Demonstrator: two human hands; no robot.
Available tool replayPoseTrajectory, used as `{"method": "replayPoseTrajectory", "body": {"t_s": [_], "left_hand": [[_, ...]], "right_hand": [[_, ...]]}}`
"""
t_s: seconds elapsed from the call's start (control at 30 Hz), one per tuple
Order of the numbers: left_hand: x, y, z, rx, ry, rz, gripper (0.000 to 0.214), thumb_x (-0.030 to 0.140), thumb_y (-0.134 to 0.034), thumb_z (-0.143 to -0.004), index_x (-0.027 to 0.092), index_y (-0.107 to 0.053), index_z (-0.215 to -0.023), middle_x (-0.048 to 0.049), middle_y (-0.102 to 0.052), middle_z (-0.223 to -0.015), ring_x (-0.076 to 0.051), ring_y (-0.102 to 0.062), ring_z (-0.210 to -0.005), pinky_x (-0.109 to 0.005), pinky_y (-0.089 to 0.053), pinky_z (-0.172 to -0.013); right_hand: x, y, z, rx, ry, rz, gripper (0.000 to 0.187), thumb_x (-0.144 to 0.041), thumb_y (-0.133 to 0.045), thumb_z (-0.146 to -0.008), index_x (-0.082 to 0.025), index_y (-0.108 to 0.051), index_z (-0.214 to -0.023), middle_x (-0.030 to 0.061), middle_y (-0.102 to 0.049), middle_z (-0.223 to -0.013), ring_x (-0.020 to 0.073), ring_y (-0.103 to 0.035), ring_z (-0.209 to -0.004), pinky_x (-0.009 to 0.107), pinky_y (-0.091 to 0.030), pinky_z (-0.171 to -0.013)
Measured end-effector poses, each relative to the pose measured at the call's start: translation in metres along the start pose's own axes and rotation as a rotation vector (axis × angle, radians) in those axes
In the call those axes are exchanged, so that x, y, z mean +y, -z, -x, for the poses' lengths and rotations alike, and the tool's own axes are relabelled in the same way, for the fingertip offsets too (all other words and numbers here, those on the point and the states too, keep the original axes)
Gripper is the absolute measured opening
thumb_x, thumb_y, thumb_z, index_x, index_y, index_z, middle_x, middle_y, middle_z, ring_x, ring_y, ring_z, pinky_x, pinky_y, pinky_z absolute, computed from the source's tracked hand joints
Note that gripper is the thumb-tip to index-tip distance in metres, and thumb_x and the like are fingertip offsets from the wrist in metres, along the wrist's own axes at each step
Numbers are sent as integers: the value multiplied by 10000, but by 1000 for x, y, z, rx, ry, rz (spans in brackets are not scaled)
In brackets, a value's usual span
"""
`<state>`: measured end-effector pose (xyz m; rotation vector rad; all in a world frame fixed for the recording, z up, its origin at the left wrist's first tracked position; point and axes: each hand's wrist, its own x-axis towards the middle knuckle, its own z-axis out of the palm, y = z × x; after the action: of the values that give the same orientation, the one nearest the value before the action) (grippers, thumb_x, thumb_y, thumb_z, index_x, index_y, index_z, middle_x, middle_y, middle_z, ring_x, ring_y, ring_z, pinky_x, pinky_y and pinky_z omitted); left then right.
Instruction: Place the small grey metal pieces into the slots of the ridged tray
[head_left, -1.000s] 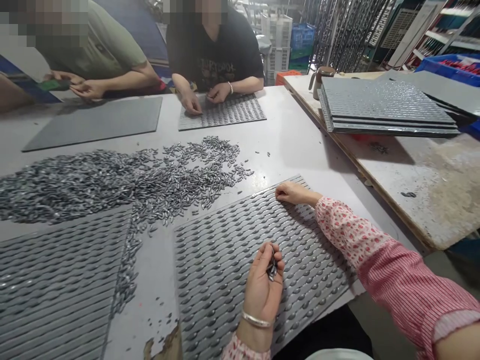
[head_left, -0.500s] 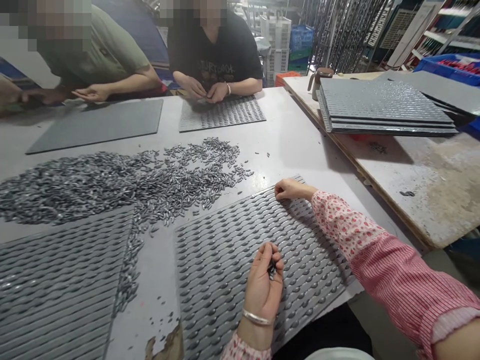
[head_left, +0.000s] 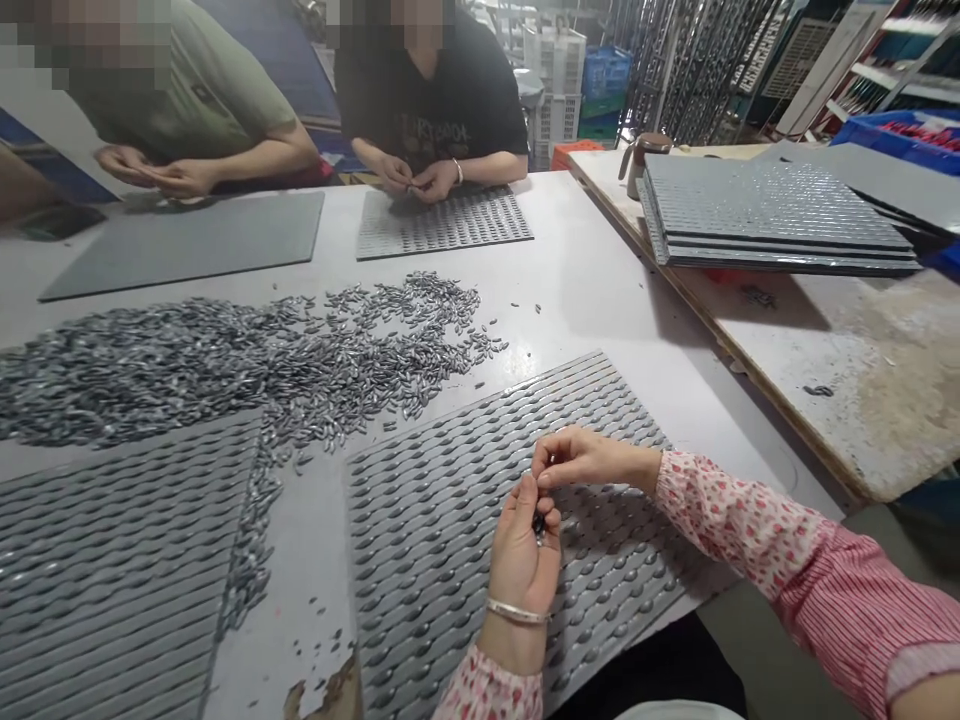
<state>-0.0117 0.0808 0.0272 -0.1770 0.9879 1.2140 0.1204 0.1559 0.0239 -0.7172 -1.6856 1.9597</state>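
Observation:
My left hand [head_left: 526, 535], palm up with curled fingers, holds a few small grey oval pieces [head_left: 538, 522] over a grey board [head_left: 442, 560]. Its thumb and fingertips meet those of my right hand [head_left: 574, 458], which is pinched at the left fingertips; anything between the right fingers is too small to make out. Grooves with rows of oval bumps cover most of the board below both hands. Toward its far right corner the grooves look plain. A large heap of the same oval pieces [head_left: 225, 360] spreads beyond the board to the left.
A second grooved board [head_left: 112, 580] lies at the left. Across the table, two people work with their hands near a plain board [head_left: 202, 245] and a patterned board [head_left: 450, 225]. On the right-hand table stand stacked boards [head_left: 772, 205] and a brown-lidded jug [head_left: 641, 165].
My right hand has come back from the board's far edge to the left hand's fingertips. The left hand has barely moved. Across the table, one person's hands have come together.

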Motion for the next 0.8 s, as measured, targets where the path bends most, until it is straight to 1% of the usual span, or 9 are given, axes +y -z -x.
{"method": "replayPoseTrajectory", "body": {"t_s": [0.07,0.13,0.23,0.3,0.33,0.4,0.5,0.67,0.8], "left_hand": [[2,-2,2,10,1,-5,118,162,-560,-839,98,-627,-913,-50,-609,-840,-65,-578,-635,-155,-515,-539],[4,-2,4,14,39,-6,172,125,-501,-863,87,-616,-984,-107,-627,-955,-97,-613,-722,-196,-546,-613],[5,1,6,7,87,-9,173,79,-453,-868,88,-603,-956,-105,-629,-893,-78,-587,-631,-174,-516,-529],[5,5,6,10,94,-10,128,90,-464,-867,97,-590,-886,-86,-621,-841,-68,-560,-579,-162,-487,-474],[4,6,6,12,95,-14,109,93,-475,-864,99,-584,-863,-83,-619,-836,-66,-557,-575,-160,-481,-467],[4,8,6,7,89,-32,87,81,-498,-850,98,-583,-854,-80,-620,-851,-63,-561,-587,-153,-482,-472],[3,8,6,3,63,-59,96,52,-515,-834,90,-599,-859,-76,-625,-878,-59,-578,-617,-139,-496,-501],[3,6,5,32,40,-90,171,39,-485,-845,74,-636,-916,-99,-633,-910,-82,-618,-707,-158,-537,-596],[3,8,3,-4,32,-94,192,38,-497,-840,95,-634,-961,-70,-627,-841,-52,-584,-617,-142,-520,-554]], "right_hand": [[3,8,-5,75,1,-70,194,-308,-634,-812,-123,-590,-849,34,-628,-793,117,-578,-717,235,-469,-660],[7,27,-12,240,28,-85,156,-274,-632,-803,-135,-569,-832,54,-645,-871,115,-583,-735,224,-465,-652],[15,63,-24,515,30,26,85,-219,-588,-801,-147,-549,-823,42,-652,-838,102,-564,-675,202,-432,-597],[20,83,-31,591,-23,266,72,-184,-539,-815,-146,-582,-858,22,-642,-775,103,-546,-646,206,-412,-591],[22,90,-34,596,-44,425,96,-162,-526,-817,-144,-607,-866,18,-639,-767,107,-544,-656,211,-406,-608],[24,99,-38,546,-65,734,129,-126,-532,-811,-146,-651,-857,15,-645,-787,113,-550,-703,218,-397,-660],[25,101,-43,453,-83,1000,98,-130,-591,-793,-152,-677,-835,8,-646,-764,117,-547,-695,217,-376,-664],[25,102,-49,456,-93,1084,68,-99,-621,-760,-140,-675,-769,29,-623,-734,139,-522,-706,239,-357,-694],[18,92,-46,494,-93,1079,62,-83,-610,-765,-120,-659,-763,41,-609,-745,145,-516,-735,249,-367,-720]]}}
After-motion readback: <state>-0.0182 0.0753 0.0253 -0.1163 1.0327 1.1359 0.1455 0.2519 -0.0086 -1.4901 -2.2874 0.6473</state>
